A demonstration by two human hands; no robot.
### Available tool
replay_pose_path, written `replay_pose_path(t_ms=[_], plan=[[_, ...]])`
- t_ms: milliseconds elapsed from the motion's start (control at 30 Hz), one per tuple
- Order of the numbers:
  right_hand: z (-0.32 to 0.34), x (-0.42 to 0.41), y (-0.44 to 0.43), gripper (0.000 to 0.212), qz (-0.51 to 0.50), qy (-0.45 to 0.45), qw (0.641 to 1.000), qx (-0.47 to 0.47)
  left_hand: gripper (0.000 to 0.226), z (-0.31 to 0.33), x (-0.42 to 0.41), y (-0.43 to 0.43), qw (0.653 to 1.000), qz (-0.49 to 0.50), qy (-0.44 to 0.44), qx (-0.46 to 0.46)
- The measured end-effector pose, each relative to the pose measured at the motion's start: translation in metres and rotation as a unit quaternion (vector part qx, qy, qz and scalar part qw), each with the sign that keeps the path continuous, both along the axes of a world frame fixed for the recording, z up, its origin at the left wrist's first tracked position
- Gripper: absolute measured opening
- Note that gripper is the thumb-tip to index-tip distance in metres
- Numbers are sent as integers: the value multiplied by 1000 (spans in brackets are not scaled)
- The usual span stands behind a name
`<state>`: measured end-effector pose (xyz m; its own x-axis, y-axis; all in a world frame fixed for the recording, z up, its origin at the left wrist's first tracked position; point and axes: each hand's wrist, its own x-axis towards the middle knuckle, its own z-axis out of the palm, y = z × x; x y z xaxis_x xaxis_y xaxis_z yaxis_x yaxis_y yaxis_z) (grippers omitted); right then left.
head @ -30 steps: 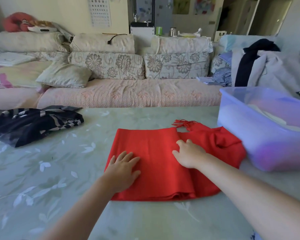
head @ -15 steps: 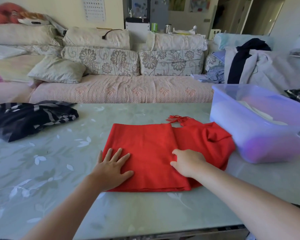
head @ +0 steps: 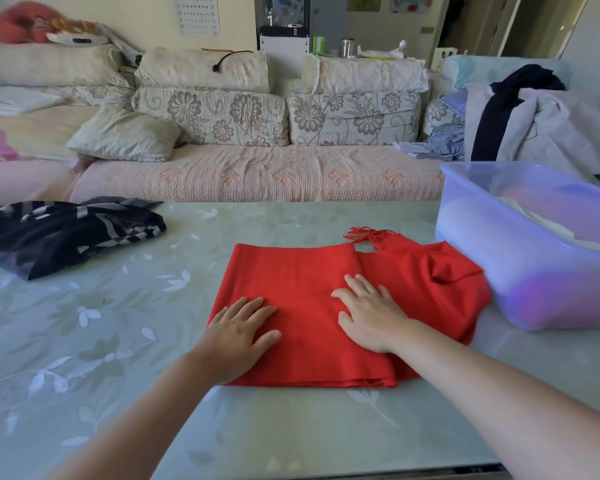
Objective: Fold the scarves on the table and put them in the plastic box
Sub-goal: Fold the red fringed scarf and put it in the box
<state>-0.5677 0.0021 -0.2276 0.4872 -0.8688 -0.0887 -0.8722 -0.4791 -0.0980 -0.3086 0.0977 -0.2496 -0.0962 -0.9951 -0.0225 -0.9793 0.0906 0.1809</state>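
Note:
A red scarf (head: 305, 282) lies partly folded in the middle of the table, its fringe at the far edge and a bunched end at the right. My left hand (head: 236, 336) rests flat on its near left corner, fingers spread. My right hand (head: 371, 313) lies flat on the fold's right part with straight fingers. A black scarf with a grey-white check pattern (head: 66, 233) sits crumpled at the table's far left. The translucent plastic box (head: 499, 265) stands at the right, touching the red scarf's bunched end, with something pale inside.
The table (head: 101, 341) has a pale green leaf-patterned top; its near edge shows at the bottom right. Behind it runs a sofa (head: 257, 171) with floral cushions. Clothes are piled on a seat (head: 534, 116) at the back right.
My right hand has opened from loosely curled to flat and slid a little along the scarf. My left hand stays pressed on the left corner. The camera view has shifted slightly.

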Motion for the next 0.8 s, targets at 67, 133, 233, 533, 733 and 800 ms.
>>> replay_pose_path(t_ms=[67, 133, 233, 533, 733, 800], plan=[[-8, 10, 3, 54, -8, -14, 1000, -2, 109, -8, 2, 2, 1000, 19, -7, -21], [-18, 18, 8, 60, -18, -4, 1000, 20, 105, -12, 7, 5, 1000, 21, -11, -21], [-23, 31, 12, 66, -7, -21, 999, 38, 100, -11, 25, 9, 999, 23, -25, -12], [-27, 154, 40, 69, 25, -70, 997, 24, 77, 15, 97, 24, 977, 191, -90, -20], [-28, 250, 58, 71, 59, -54, 996, 31, 91, 1, 160, 43, 949, 302, -70, 58], [-26, 273, 59, 72, 72, -52, 995, 34, 91, 0, 183, 48, 940, 323, -68, 83]])
